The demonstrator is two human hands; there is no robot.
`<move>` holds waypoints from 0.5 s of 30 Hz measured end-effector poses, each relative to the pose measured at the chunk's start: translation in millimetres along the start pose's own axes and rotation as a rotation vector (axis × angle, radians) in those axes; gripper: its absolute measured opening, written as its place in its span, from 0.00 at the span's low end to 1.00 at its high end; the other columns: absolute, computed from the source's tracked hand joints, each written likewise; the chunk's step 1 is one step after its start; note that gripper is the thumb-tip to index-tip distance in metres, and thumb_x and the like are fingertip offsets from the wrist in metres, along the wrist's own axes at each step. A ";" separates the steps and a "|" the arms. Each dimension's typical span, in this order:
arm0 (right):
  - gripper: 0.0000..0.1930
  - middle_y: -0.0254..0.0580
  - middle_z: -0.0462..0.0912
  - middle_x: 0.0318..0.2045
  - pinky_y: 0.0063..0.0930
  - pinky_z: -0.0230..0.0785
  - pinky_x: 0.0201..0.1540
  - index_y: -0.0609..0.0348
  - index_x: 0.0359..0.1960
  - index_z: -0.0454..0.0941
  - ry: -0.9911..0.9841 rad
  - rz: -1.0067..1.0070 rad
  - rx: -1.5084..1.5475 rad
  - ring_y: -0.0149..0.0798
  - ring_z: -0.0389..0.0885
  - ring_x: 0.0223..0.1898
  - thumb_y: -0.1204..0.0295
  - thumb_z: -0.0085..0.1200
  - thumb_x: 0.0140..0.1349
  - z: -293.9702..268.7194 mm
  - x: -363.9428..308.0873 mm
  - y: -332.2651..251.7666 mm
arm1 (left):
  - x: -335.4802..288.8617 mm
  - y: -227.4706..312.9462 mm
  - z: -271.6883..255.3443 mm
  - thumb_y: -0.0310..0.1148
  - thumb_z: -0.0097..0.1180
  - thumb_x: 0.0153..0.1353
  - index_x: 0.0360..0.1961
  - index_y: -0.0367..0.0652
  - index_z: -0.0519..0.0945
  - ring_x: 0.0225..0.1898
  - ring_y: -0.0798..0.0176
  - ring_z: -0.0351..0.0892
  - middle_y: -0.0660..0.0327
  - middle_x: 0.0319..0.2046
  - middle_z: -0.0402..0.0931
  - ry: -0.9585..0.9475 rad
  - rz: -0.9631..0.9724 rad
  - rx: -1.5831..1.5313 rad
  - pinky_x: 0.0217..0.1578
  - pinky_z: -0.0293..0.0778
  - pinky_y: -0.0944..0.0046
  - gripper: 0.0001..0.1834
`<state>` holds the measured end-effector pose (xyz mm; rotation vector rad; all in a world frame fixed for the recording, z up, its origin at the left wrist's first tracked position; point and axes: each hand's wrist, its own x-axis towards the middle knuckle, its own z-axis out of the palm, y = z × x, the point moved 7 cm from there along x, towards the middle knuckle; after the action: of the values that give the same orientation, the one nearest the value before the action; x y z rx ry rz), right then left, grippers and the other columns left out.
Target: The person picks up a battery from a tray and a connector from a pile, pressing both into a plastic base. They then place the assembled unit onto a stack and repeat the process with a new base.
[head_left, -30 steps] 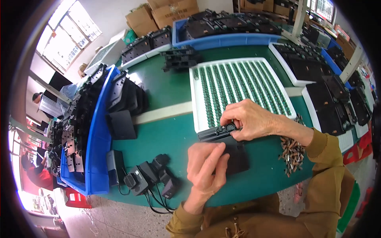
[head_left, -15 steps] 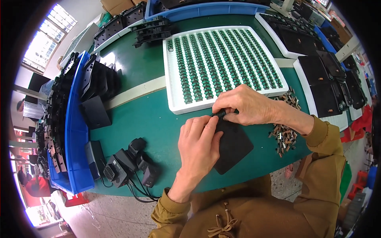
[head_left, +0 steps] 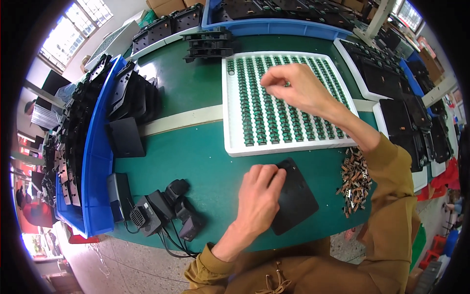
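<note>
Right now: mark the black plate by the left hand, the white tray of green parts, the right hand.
Black plate [head_left: 297, 200], head view: middle of its upward face.
White tray [head_left: 227, 113], head view: left rim.
Right hand [head_left: 304, 90], head view: back of the hand.

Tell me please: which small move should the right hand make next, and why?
Perhaps the right hand should pinch one small green part and lift it: this hand is over the white tray, where rows of such parts lie, and the left hand is at the black plate's edge. I cannot tell whether it already grips one.
</note>
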<state>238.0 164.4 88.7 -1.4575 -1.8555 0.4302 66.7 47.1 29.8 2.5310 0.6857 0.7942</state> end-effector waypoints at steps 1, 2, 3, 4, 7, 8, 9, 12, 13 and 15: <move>0.09 0.43 0.86 0.30 0.29 0.75 0.40 0.69 0.38 0.83 0.007 -0.001 -0.007 0.33 0.84 0.32 0.77 0.57 0.58 4.5 15.1 8.1 | 1.2 3.0 2.0 0.17 0.59 0.33 0.48 0.33 0.77 0.45 0.49 0.71 0.55 0.45 0.72 -0.029 0.023 -0.032 0.43 0.70 0.55 0.32; 0.10 0.45 0.86 0.30 0.29 0.75 0.40 0.69 0.39 0.83 0.016 0.003 -0.032 0.34 0.84 0.33 0.77 0.56 0.58 9.3 29.6 14.3 | 2.0 5.7 2.6 0.18 0.59 0.34 0.49 0.33 0.77 0.46 0.49 0.70 0.54 0.45 0.72 -0.035 0.044 -0.067 0.44 0.70 0.55 0.32; 0.10 0.47 0.86 0.31 0.29 0.76 0.41 0.69 0.39 0.83 0.025 0.027 -0.038 0.36 0.85 0.34 0.77 0.57 0.56 15.5 43.5 23.9 | 4.0 8.5 1.9 0.18 0.59 0.34 0.49 0.33 0.77 0.46 0.49 0.70 0.54 0.45 0.72 -0.030 0.047 -0.068 0.44 0.70 0.55 0.32; 0.11 0.48 0.87 0.31 0.30 0.76 0.41 0.69 0.39 0.83 0.038 0.037 -0.068 0.37 0.85 0.34 0.76 0.57 0.55 23.9 58.0 31.7 | 5.5 10.5 -0.9 0.17 0.57 0.36 0.47 0.34 0.78 0.45 0.48 0.72 0.54 0.44 0.73 -0.021 0.028 -0.084 0.44 0.72 0.54 0.29; 0.12 0.49 0.87 0.31 0.33 0.76 0.41 0.67 0.39 0.84 0.058 0.067 -0.140 0.41 0.86 0.35 0.76 0.58 0.53 46.4 89.6 44.1 | 3.0 7.8 -2.4 0.15 0.54 0.39 0.47 0.35 0.79 0.45 0.48 0.74 0.54 0.45 0.74 -0.021 -0.013 -0.102 0.45 0.73 0.54 0.27; 0.12 0.49 0.87 0.31 0.35 0.77 0.41 0.65 0.38 0.85 0.073 0.094 -0.185 0.43 0.86 0.35 0.75 0.58 0.51 50.2 96.8 48.4 | 3.0 6.5 -2.1 0.15 0.55 0.40 0.47 0.35 0.79 0.45 0.49 0.73 0.53 0.45 0.73 -0.023 -0.029 -0.100 0.45 0.73 0.54 0.27; 0.12 0.49 0.87 0.31 0.35 0.77 0.41 0.65 0.38 0.85 0.065 0.092 -0.185 0.43 0.86 0.35 0.75 0.58 0.51 55.3 102.7 50.2 | 2.2 5.0 -1.5 0.15 0.55 0.40 0.48 0.35 0.79 0.46 0.49 0.73 0.53 0.46 0.73 -0.027 -0.048 -0.100 0.45 0.72 0.54 0.27; 0.08 0.51 0.86 0.29 0.45 0.78 0.36 0.63 0.29 0.84 0.035 0.159 -0.357 0.53 0.86 0.33 0.78 0.59 0.44 63.7 112.2 55.1 | 2.3 4.8 0.6 0.16 0.55 0.41 0.49 0.35 0.78 0.46 0.49 0.73 0.53 0.47 0.73 -0.039 -0.049 -0.096 0.45 0.71 0.55 0.27; 0.08 0.51 0.86 0.29 0.45 0.78 0.36 0.63 0.29 0.84 0.032 0.161 -0.359 0.53 0.86 0.33 0.78 0.59 0.44 66.2 114.5 54.4 | 2.7 5.0 1.0 0.16 0.55 0.41 0.49 0.34 0.78 0.46 0.49 0.72 0.53 0.47 0.72 -0.042 -0.048 -0.093 0.45 0.71 0.55 0.27; 0.09 0.48 0.86 0.28 0.41 0.77 0.37 0.59 0.29 0.85 0.014 0.189 -0.433 0.50 0.86 0.33 0.76 0.60 0.43 63.6 116.7 53.7 | 4.6 7.9 -3.0 0.16 0.55 0.41 0.49 0.35 0.78 0.46 0.49 0.73 0.53 0.47 0.73 -0.048 -0.048 -0.097 0.45 0.71 0.55 0.27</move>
<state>218.9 301.0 49.4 -1.9265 -1.8832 0.1048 70.8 44.0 38.0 2.4296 0.6736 0.7299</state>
